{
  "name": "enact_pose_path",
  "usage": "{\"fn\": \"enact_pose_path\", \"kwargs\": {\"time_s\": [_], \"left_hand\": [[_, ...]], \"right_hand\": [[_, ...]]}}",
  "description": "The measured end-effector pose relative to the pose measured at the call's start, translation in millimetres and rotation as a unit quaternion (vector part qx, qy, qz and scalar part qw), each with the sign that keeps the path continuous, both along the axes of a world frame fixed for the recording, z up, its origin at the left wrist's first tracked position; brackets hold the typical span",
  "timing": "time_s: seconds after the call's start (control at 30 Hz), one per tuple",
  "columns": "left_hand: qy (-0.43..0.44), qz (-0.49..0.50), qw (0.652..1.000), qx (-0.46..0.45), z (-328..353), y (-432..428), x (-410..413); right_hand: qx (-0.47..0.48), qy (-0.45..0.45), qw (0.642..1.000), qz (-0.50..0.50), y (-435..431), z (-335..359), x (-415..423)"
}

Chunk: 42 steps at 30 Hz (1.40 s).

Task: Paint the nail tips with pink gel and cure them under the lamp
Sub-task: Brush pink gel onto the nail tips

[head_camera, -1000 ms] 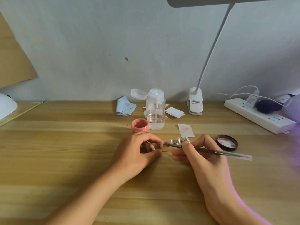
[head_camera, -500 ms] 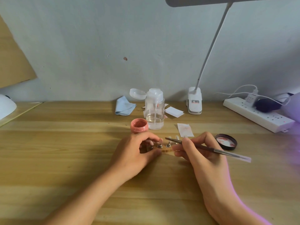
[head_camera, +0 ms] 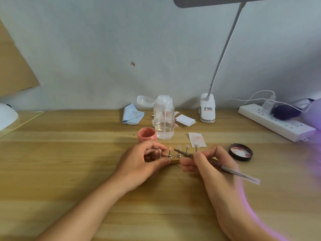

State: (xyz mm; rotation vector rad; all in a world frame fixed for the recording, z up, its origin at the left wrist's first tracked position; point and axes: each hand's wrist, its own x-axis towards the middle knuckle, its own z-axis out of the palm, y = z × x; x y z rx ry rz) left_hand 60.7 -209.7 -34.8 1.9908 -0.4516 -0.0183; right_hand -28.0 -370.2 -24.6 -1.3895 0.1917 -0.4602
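Observation:
A small wooden holder [head_camera: 174, 161] with several nail tips [head_camera: 178, 148] on metal pegs lies on the wooden desk [head_camera: 69, 162]. My left hand [head_camera: 139, 164] pinches the holder's left end between thumb and fingers. My right hand [head_camera: 212, 164] grips a thin nail brush [head_camera: 234, 172] like a pen, its tip beside the second peg from the left, whose nail tip looks pink. An open pink gel jar [head_camera: 147, 134] stands just behind my left hand. Its dark lid [head_camera: 240, 152] lies to the right. Purple glow spills from a curing lamp [head_camera: 314, 115] at the right edge.
A clear pump bottle [head_camera: 164, 119] stands behind the jar, with a blue cloth [head_camera: 132, 114] and white paper wipes [head_camera: 197, 139] near it. A clip desk lamp [head_camera: 207, 110] and a white power strip [head_camera: 276, 122] line the back. A white object [head_camera: 7, 115] sits far left.
The brush tip has moved a little left along the row of nail tips toward my left hand. My left hand keeps its hold on the holder.

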Motion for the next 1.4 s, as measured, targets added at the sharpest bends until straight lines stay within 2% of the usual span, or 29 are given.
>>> {"fn": "enact_pose_path", "kwargs": {"time_s": [0.57,0.73,1.03,1.3,1.4], "left_hand": [[0.007,-0.011,1.0,-0.024,-0.6,-0.9,-0.4],[0.002,-0.008,1.0,-0.018,-2.2,-0.1,-0.2],[-0.108,0.029,0.992,0.062,-3.1,-3.4,-2.8],[-0.144,0.027,0.986,0.085,-0.6,-3.7,-6.0],[-0.168,0.023,0.982,0.089,0.9,-5.1,-7.2]], "right_hand": [[-0.032,-0.026,0.999,0.031,2.7,-0.5,1.5],[-0.037,-0.034,0.999,0.002,0.5,0.0,-0.1],[-0.086,-0.006,0.996,0.01,3.1,4.8,-3.7],[-0.117,-0.022,0.993,0.025,3.4,3.2,-1.2],[-0.094,-0.034,0.995,0.002,1.8,3.1,-1.2]]}}
